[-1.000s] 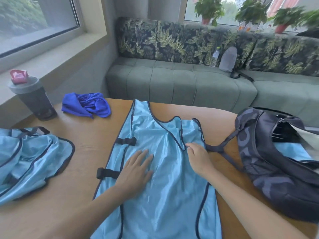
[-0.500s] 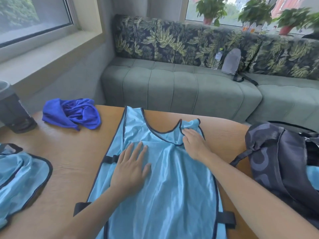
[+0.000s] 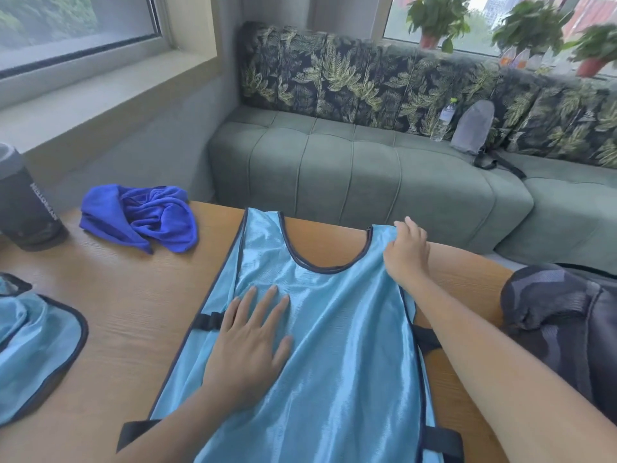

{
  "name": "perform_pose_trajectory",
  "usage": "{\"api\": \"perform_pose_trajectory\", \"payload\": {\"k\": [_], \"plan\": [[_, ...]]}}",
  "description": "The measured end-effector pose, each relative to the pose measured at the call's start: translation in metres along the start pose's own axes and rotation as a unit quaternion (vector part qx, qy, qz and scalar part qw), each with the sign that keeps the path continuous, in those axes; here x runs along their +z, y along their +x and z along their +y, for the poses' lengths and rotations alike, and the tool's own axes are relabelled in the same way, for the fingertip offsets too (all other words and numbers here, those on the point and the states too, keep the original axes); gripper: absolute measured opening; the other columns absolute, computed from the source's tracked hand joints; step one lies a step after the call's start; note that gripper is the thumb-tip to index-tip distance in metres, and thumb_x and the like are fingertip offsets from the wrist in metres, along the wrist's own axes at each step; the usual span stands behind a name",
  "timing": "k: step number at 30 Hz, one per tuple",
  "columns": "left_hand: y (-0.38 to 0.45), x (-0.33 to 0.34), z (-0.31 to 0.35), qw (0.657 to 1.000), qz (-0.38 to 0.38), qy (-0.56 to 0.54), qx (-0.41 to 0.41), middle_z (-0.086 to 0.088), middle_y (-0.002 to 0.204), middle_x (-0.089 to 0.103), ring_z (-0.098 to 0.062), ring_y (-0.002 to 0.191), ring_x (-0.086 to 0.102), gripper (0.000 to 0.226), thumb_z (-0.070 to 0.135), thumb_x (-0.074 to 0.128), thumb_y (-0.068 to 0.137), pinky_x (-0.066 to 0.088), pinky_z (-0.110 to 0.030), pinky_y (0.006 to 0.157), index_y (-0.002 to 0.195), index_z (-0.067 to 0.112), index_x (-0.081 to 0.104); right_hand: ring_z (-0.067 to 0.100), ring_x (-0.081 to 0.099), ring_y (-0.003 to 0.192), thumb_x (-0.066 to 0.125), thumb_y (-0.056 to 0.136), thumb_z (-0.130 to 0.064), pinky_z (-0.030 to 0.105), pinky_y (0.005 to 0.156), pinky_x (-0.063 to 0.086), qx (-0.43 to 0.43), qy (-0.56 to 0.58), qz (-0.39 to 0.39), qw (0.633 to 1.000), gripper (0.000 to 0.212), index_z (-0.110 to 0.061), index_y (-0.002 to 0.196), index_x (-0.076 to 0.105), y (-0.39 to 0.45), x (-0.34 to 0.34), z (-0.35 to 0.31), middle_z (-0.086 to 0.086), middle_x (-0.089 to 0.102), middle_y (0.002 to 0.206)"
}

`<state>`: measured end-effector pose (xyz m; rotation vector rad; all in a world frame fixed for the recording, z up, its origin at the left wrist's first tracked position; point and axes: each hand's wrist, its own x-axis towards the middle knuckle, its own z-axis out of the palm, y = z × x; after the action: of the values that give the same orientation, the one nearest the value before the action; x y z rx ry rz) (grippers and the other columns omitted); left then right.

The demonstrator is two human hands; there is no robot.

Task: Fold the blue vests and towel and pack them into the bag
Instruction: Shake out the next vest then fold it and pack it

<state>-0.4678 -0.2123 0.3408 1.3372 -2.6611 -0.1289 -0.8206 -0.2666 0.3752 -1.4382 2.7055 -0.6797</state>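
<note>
So we've got a shiny light-blue mesh vest with dark piping (image 3: 334,329) spread flat on the wood-grain table (image 3: 133,295), centre frame. Our left hand (image 3: 248,345) lies palm-down on it, fingers spread, gripping nothing. Our right hand (image 3: 405,253) pinches the vest's upper-right shoulder strap. A second vest (image 3: 30,349) sits crumpled at lower left, one rumpled royal-blue terry towel (image 3: 143,217) at upper left, and one dark patterned fabric bag (image 3: 564,325) at the right edge.

Dark tumbler (image 3: 28,208), green sofa (image 3: 367,172), plants (image 3: 434,15)
</note>
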Motion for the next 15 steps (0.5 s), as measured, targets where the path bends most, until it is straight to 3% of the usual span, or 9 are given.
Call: {"api": "perform_pose_trajectory", "payload": {"k": [3, 6, 11, 15], "plan": [[-0.001, 0.0, 0.0, 1.0, 0.0, 0.004, -0.004, 0.008, 0.168, 0.021, -0.027, 0.157, 0.014, 0.067, 0.059, 0.028, 0.101, 0.012, -0.048, 0.124, 0.16, 0.029, 0.029, 0.033, 0.036, 0.143, 0.039, 0.106, -0.022, 0.041, 0.115, 0.03, -0.046, 0.035, -0.061, 0.996, 0.046, -0.004, 0.148, 0.044, -0.025, 0.008, 0.001, 0.018, 0.041, 0.155], [0.0, 0.001, 0.0, 1.0, 0.001, -0.003, -0.01, 0.007, 0.167, 0.025, -0.027, 0.156, 0.017, 0.067, 0.06, 0.029, 0.1, 0.014, -0.049, 0.124, 0.159, 0.03, 0.032, 0.018, 0.009, 0.156, 0.022, 0.108, -0.049, 0.038, 0.126, 0.009, -0.091, -0.054, -0.122, 0.987, 0.062, -0.018, 0.162, 0.02, -0.048, 0.013, 0.018, 0.004, 0.013, 0.169], [0.002, 0.0, -0.001, 0.999, -0.011, -0.016, -0.033, 0.01, 0.169, 0.018, -0.027, 0.157, 0.011, 0.069, 0.063, 0.022, 0.098, 0.003, -0.046, 0.125, 0.161, 0.035, 0.024, 0.011, -0.001, 0.156, 0.003, 0.101, -0.06, 0.037, 0.127, 0.0, -0.063, -0.108, -0.135, 0.983, 0.072, -0.024, 0.163, 0.005, -0.06, -0.012, 0.056, -0.003, 0.003, 0.171], [0.003, -0.003, -0.001, 0.998, -0.021, -0.033, -0.039, 0.012, 0.17, 0.009, -0.023, 0.158, 0.001, 0.072, 0.066, 0.015, 0.095, -0.003, -0.043, 0.126, 0.162, 0.039, 0.016, 0.015, -0.001, 0.156, -0.023, 0.088, -0.068, 0.038, 0.127, 0.0, -0.109, -0.19, -0.13, 0.967, 0.095, -0.021, 0.163, 0.011, -0.077, -0.027, 0.056, -0.003, 0.007, 0.17]]}}
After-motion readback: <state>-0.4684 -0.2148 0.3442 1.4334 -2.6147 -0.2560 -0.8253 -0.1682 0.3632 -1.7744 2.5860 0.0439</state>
